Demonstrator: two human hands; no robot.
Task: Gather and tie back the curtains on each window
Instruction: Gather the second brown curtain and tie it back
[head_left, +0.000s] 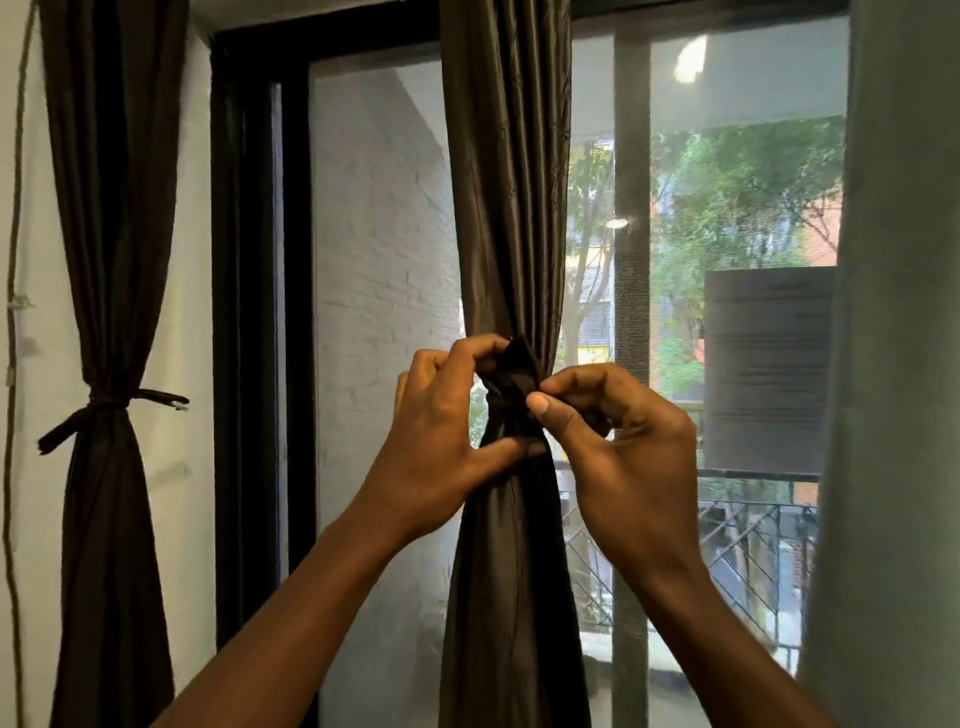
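Facing a tall window (244, 312), with the left curtain (111, 208) by the wall already cinched by a knotted sash (111, 408). Mid-pane, the middle curtain (506, 208) bunched into a narrow column, its knot seemingly only half made. Curled round the gather, the left hand (441, 431), fingers pinching the upper fold of the tie band (511, 369); opposite, the right hand (618, 441) pinching the band's other end between thumb and forefinger. Next, probably: draw both ends apart and snug the knot without letting the bunch slip.
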